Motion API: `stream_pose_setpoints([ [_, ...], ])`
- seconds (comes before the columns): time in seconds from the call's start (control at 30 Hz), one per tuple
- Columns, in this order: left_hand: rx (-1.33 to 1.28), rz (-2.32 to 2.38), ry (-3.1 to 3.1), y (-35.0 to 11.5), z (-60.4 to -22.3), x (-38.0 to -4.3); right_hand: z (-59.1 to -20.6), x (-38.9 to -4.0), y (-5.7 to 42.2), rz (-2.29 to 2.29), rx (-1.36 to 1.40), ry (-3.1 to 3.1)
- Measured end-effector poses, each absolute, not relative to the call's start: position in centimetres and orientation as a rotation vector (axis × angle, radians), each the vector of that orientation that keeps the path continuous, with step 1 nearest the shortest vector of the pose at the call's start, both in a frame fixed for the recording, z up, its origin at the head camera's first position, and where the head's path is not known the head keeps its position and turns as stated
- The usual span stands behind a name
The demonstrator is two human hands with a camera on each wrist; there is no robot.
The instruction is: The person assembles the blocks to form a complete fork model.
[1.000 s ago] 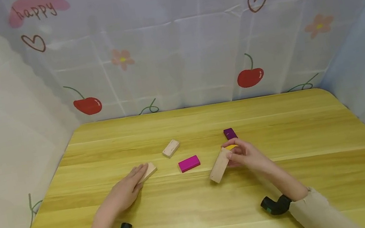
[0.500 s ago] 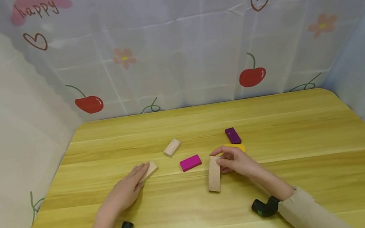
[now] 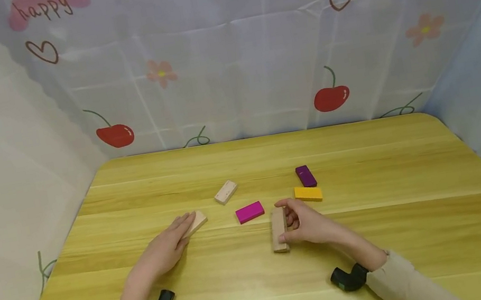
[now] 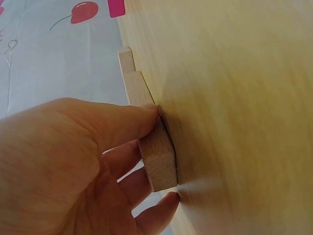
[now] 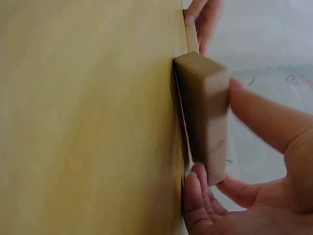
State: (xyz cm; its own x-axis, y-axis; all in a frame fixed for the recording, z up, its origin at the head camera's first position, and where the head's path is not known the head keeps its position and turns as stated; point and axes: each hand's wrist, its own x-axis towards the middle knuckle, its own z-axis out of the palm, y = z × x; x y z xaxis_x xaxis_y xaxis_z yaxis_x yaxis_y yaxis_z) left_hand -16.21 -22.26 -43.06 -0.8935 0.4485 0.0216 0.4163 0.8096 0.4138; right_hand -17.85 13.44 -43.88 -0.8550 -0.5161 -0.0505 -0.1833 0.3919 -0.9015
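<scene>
Magenta block [image 3: 249, 212] at centre, pale beige wooden blocks [image 3: 277, 229] around it, purple block [image 3: 306, 176] and orange-yellow block [image 3: 308, 194] right of centre, yellow-brown wood-grained tabletop [image 3: 245, 288], pale grey backdrop [image 3: 227, 72] printed with red cherries [image 3: 332, 98], pink flowers [image 3: 425, 29]

A wide passage crosses the yellow wood-grain tabletop [image 3: 245, 283] between the left hand [image 3: 164, 252] and right hand [image 3: 308, 221]. A magenta rectangular block [image 3: 249, 212] obstructs its far end, narrowly apart from the gripped pale wooden rectangular block [image 3: 278, 232]. Beyond the right hand, an orange-yellow rectangular block [image 3: 308, 194] and a dark purple rectangular block [image 3: 306, 176] obstruct passage.
</scene>
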Motion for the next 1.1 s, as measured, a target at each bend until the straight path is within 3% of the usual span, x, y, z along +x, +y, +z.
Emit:
stream_pose_setpoints([
  [0.47, 0.694, 0.635, 2.912, -22.3, -42.8, -16.2, -43.8, -16.9, 12.8, -1.215, -0.741, 2.544],
  [1.1, 0.675, 0.655, 2.909, -22.4, -43.2, -16.4, -43.7, -15.4, 13.2, -1.172, -0.653, 2.604],
])
